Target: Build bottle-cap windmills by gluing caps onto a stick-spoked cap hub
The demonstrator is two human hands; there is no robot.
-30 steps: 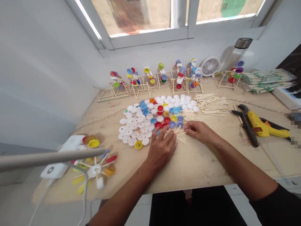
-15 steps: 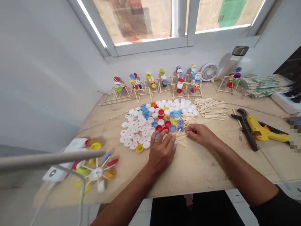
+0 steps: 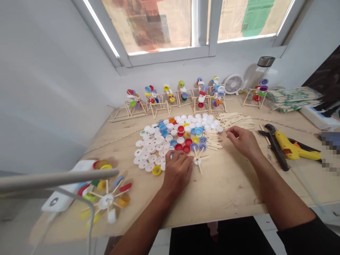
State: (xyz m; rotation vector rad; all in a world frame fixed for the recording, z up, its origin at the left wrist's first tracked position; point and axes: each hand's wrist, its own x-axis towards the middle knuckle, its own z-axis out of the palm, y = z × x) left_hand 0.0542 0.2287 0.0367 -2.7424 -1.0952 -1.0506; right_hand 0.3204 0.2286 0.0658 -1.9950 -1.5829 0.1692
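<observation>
In the head view my left hand (image 3: 178, 171) rests on the table with its fingertips closed at the edge of a small wheel hub (image 3: 197, 161). The hub is a white bottle cap with several thin wooden sticks spreading from it. Further right, my right hand (image 3: 243, 141) is raised slightly, thumb and fingers pinched together; anything between them is too small to make out. Between the hands is a bundle of short wooden sticks (image 3: 212, 139). Loose bottle caps (image 3: 151, 146), mostly white with red, blue and yellow ones, spread beyond my left hand.
Stick frames with cap wheels (image 3: 200, 95) line the wall, beside a small white fan (image 3: 233, 84) and a bottle (image 3: 262, 71). A longer stick pile (image 3: 236, 121) and a yellow glue gun (image 3: 289, 145) lie right. A finished-looking cap wheel (image 3: 106, 202) lies left, behind a grey bar (image 3: 58, 180).
My right hand has moved right, away from the hub. My left hand has shifted slightly left, and more of the hub and its sticks shows. The whole view has tilted a little.
</observation>
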